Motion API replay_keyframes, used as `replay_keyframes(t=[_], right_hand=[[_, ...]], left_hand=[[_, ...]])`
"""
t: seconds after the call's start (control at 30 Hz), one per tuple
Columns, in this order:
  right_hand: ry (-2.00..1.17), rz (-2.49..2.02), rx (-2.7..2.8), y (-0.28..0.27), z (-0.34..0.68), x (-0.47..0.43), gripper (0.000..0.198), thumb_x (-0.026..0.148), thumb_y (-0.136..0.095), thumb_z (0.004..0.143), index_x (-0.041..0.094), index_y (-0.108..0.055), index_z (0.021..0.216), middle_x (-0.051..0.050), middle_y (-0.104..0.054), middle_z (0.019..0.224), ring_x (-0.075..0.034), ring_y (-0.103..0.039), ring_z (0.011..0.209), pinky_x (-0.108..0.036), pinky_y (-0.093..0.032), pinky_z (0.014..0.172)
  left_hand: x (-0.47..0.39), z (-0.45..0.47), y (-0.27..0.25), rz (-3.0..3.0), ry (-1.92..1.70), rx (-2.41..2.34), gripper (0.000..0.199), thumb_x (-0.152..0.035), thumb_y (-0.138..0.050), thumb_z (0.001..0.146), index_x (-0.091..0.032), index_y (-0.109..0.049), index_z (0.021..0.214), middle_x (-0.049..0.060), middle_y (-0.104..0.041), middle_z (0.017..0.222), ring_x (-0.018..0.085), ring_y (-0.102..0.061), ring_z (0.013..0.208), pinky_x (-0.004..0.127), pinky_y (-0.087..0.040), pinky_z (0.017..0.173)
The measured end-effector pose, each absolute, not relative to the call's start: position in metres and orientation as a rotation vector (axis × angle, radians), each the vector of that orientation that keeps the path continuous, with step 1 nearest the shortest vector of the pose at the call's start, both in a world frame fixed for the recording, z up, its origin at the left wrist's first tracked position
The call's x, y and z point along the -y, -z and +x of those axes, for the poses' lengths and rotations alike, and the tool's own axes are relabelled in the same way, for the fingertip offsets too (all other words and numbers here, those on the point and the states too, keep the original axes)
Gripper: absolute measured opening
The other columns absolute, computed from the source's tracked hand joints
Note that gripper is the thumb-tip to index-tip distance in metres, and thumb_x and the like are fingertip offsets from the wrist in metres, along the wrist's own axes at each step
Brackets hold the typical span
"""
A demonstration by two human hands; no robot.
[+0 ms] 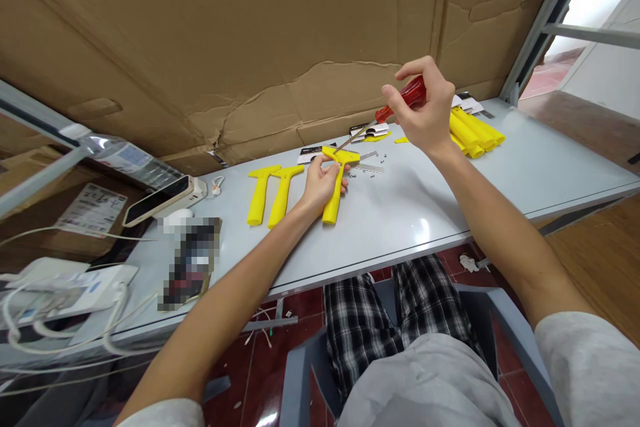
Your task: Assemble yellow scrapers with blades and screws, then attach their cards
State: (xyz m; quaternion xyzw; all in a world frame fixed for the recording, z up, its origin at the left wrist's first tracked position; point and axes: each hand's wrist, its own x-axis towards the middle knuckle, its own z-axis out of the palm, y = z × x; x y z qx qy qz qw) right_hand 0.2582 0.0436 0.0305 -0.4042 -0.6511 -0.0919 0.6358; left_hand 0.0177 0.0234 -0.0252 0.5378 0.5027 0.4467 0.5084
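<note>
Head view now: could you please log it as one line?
left hand: holding yellow handle | right hand: gripping screwdriver, tip at handle's head | lying left: two more handles

I can't read any text. Paper label (95, 209) on carton (25, 203) near table's (400, 213) left end, bottle label (131, 155), black-and-white cards (309, 154) toward back edge: too small, blurred.

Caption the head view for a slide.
The left hand grips a yellow T-shaped handle; the right hand holds a red-handled screwdriver angled down toward it.
</note>
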Motion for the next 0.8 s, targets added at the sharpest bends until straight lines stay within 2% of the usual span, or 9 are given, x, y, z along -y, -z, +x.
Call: replay_keyframes(t=[0.1,0.27,0.37,0.67,0.8], right_hand=[[0.239,-0.924,1.493,-0.0299,0.2583,-0.0427,0.061,0.081,-0.038,0.106,0.025,-0.059,0.118,-0.003,-0.064,0.085,-0.017,-0.073,0.082,-0.038,-0.067,0.085],[0.194,-0.857,1.557,-0.0267,0.2567,-0.0414,0.066,0.083,-0.039,0.104,0.029,-0.048,0.14,-0.007,-0.072,0.107,-0.018,-0.074,0.091,-0.037,-0.067,0.079],[0.102,-0.842,1.579,-0.0253,0.2549,-0.0418,0.065,0.08,-0.042,0.105,0.031,-0.043,0.148,-0.007,-0.073,0.113,-0.019,-0.076,0.092,-0.038,-0.068,0.079],[0.094,-0.892,1.515,-0.0268,0.2559,-0.0437,0.067,0.084,-0.053,0.099,0.029,-0.049,0.138,-0.004,-0.071,0.098,-0.022,-0.077,0.092,-0.043,-0.069,0.09],[0.083,-0.867,1.522,-0.0251,0.2549,-0.0431,0.066,0.083,-0.048,0.102,0.029,-0.047,0.14,-0.005,-0.071,0.102,-0.021,-0.077,0.095,-0.043,-0.069,0.09]], left_hand=[[-0.024,0.0176,0.0258,1.295,-1.084,-1.214,0.012,-0.017,-0.057,0.102,-0.023,-0.049,0.109,0.006,-0.081,0.104,0.01,-0.063,0.051,0.024,-0.051,0.045],[-0.025,0.017,0.0277,1.302,-1.085,-1.205,0.013,-0.019,-0.058,0.101,-0.023,-0.049,0.11,0.004,-0.081,0.104,0.01,-0.063,0.052,0.023,-0.051,0.045],[-0.0251,0.0168,0.0276,1.294,-1.083,-1.209,0.012,-0.019,-0.058,0.102,-0.023,-0.049,0.11,0.005,-0.081,0.104,0.01,-0.063,0.052,0.024,-0.051,0.045],[-0.0261,0.0164,0.0287,1.302,-1.087,-1.203,0.013,-0.018,-0.059,0.101,-0.023,-0.05,0.109,0.005,-0.081,0.104,0.011,-0.064,0.053,0.024,-0.052,0.046],[-0.0266,0.0161,0.0303,1.296,-1.091,-1.207,0.013,-0.019,-0.059,0.101,-0.023,-0.05,0.109,0.005,-0.081,0.103,0.011,-0.065,0.054,0.024,-0.052,0.046]])
